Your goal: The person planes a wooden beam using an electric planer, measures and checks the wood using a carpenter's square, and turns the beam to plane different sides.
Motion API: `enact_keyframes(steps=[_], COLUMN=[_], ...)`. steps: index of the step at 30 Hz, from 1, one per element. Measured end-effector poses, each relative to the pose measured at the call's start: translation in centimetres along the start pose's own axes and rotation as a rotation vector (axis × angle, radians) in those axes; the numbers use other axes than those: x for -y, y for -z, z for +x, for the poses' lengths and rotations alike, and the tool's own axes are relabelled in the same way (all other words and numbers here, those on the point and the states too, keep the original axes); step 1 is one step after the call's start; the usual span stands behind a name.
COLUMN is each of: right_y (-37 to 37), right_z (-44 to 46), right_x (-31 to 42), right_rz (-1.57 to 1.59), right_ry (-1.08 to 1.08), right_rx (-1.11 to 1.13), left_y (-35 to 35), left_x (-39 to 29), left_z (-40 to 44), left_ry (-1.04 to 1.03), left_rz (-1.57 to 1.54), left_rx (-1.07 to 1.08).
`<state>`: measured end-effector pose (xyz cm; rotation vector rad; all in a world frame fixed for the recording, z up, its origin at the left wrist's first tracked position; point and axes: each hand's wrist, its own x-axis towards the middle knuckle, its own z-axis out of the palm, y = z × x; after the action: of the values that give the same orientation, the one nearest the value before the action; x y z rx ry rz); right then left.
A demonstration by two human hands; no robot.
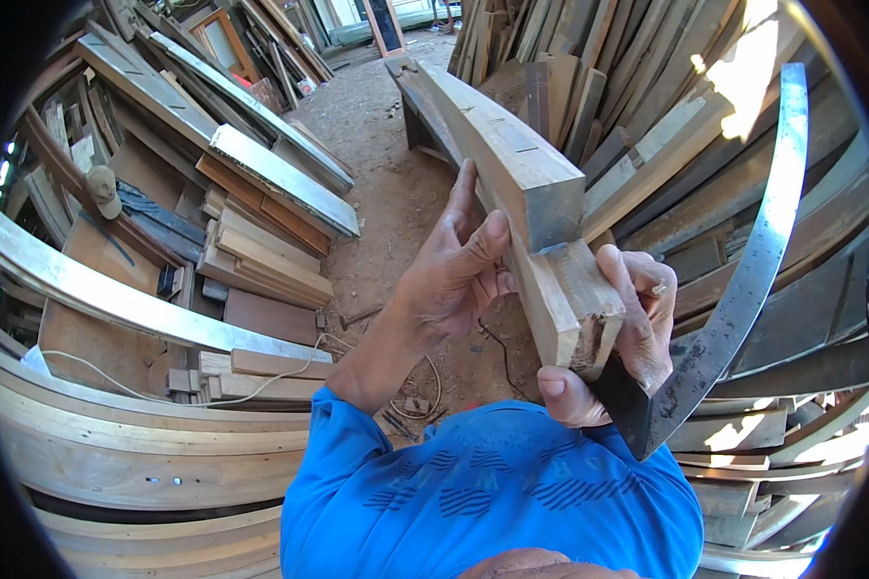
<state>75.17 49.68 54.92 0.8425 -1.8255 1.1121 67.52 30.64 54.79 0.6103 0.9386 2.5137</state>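
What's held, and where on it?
Left hand: against wooden beam, left side; grip unclear. Right hand: beam's stepped end, plus steel square by its dark stock.

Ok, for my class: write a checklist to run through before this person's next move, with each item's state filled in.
1. Left hand on the beam: ok, against its side.
2. Right hand on the square: ok, gripped at the beam's stepped end.
3. Blade lying across the wood: not ok, it points out to the side.
4. Stock flush with the wood: cannot tell, the fingers hide the contact.
5. Marks visible on top: ok, short dark lines show.
6. Beam's far end firmly supported: cannot tell from this view.
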Motion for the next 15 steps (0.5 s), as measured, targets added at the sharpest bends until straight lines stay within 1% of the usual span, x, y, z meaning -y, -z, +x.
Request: enact_keyframes(steps=[4, 7, 10, 12, 15], right_y=[0.2, 0.5, 1.2, 1.7, 2.2], right_z=[0.4, 1.0, 0.7, -0.5, -2.5], right_x=[-0.3, -1.2, -2.2, -2.7, -2.4], right_rz=[0.023, 0.132, 0.266, 0.306, 0.165], right_ry=[0.050, 0.125, 0.136, 0.079, -0.082], right_rx=[0.004, 0.046, 0.133, 0.158, -0.064], left_y=[0.7, -0.1, 1.1, 1.5, 1.3], left_x=[0.8, 0.0, 0.9, 2.4, 7.1], left_z=[-0.1, 0.4, 0.1, -0.8, -2.5], left_ry=[-0.013, 0.020, 0.035, 0.022, 0.032], left_rz=[-0.008, -0.313, -0.255, -0.245, -0.551], left_rx=[0.007, 0.108, 0.017, -0.131, -0.070])
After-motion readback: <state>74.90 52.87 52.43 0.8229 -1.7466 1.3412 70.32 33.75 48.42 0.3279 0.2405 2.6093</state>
